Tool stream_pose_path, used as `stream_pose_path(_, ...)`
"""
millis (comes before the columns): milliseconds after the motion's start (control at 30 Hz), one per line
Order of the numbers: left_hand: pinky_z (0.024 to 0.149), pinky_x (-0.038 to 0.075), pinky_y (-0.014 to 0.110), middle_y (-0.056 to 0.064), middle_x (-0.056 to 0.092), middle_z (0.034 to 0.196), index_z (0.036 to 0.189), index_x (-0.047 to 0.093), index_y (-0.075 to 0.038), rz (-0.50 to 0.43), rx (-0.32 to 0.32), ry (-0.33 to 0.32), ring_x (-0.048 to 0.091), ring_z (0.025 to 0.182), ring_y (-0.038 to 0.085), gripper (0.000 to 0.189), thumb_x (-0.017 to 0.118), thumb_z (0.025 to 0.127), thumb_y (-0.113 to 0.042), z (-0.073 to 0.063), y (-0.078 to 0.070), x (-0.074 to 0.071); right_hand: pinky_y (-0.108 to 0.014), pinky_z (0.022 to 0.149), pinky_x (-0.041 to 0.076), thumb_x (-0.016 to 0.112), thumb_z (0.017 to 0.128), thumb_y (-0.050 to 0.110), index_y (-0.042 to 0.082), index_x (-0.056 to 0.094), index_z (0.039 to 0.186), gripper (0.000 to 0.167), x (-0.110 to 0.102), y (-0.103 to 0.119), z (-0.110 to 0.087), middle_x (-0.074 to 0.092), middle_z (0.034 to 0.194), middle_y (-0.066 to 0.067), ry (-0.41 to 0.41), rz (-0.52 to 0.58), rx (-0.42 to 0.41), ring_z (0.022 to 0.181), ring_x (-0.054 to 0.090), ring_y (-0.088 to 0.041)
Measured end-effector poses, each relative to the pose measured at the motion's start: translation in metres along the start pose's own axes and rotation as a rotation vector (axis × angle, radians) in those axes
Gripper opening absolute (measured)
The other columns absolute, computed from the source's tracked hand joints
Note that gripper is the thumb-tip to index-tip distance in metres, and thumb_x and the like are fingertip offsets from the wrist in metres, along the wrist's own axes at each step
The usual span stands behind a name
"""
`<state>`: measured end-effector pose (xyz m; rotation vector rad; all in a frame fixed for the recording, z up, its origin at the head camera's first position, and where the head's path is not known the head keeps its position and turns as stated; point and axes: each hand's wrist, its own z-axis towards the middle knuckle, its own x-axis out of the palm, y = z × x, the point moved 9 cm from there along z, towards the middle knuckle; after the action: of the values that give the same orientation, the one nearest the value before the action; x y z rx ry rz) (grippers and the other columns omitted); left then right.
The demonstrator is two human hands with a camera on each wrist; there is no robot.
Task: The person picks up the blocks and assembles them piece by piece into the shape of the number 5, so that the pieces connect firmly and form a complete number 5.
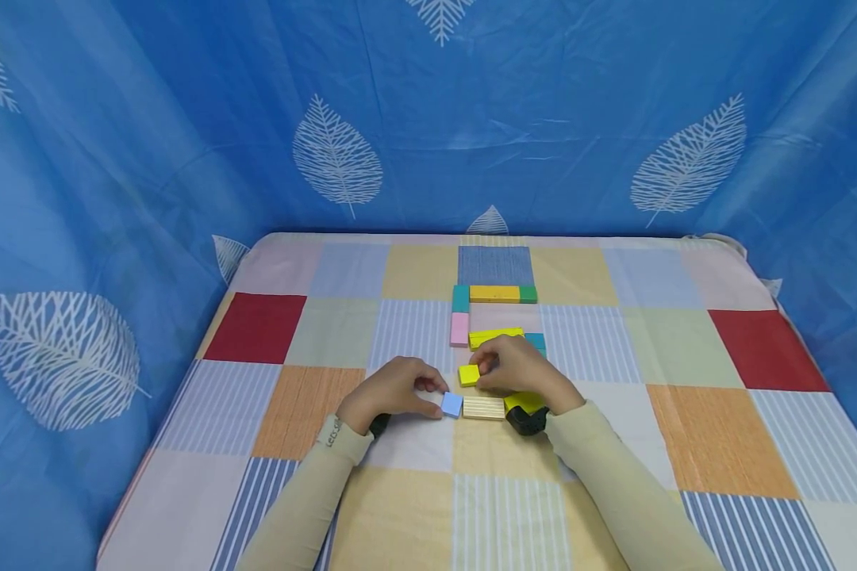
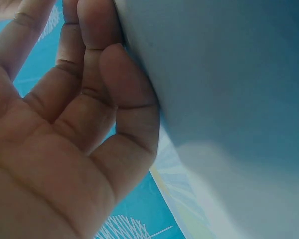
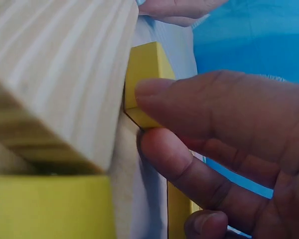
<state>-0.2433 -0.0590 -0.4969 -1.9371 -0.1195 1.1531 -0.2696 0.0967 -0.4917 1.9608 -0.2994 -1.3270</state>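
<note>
In the head view, my right hand point(image 1: 517, 366) pinches a small yellow block point(image 1: 468, 375). The right wrist view shows the thumb and forefinger on this yellow block point(image 3: 145, 74), close beside a striped wooden block point(image 3: 65, 74). My left hand point(image 1: 397, 387) holds a small light blue block point(image 1: 452, 405) at its left side, with thumb and forefinger at its edges. That blue block abuts the left end of the striped wooden block point(image 1: 483, 408). In the left wrist view, the left hand point(image 2: 55, 129) has bent fingers against the cloth; the blue block is hidden there.
Beyond my hands, teal point(image 1: 460, 299), pink point(image 1: 459, 329), orange point(image 1: 494, 294) and green point(image 1: 528, 294) blocks form a corner. A long yellow block point(image 1: 496, 337) and a blue-teal block point(image 1: 536, 342) lie nearer. Another yellow block point(image 1: 523, 400) is under my right wrist. Patchwork cloth point(image 1: 507, 515) covers the table.
</note>
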Motion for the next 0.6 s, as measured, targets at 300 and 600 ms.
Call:
stream_pose_path(300, 0.084, 0.049, 0.026, -0.005, 0.072, 0.096, 0.108, 0.083, -0.009, -0.002, -0.017, -0.002, 0.055, 0.089, 0.012, 0.027, 0.095, 0.085, -0.015, 0.0, 0.0, 0.0, -0.036, 0.081, 0.051, 0.089, 0.086, 0.008, 0.003, 0.078, 0.109, 0.026, 0.001, -0.001, 0.0, 0.068, 0.087, 0.001, 0.019, -0.017, 0.011, 0.082, 0.059, -0.017)
stream_pose_path(600, 0.085, 0.05, 0.026, -0.005, 0.072, 0.097, 0.107, 0.083, -0.01, 0.003, -0.045, -0.005, 0.056, 0.089, 0.012, 0.027, 0.096, 0.084, -0.016, 0.0, 0.001, 0.001, -0.031, 0.074, 0.052, 0.078, 0.096, 0.005, -0.001, 0.078, 0.118, 0.023, -0.017, 0.003, -0.02, 0.069, 0.093, -0.001, -0.054, 0.089, -0.131, 0.079, 0.057, -0.017)
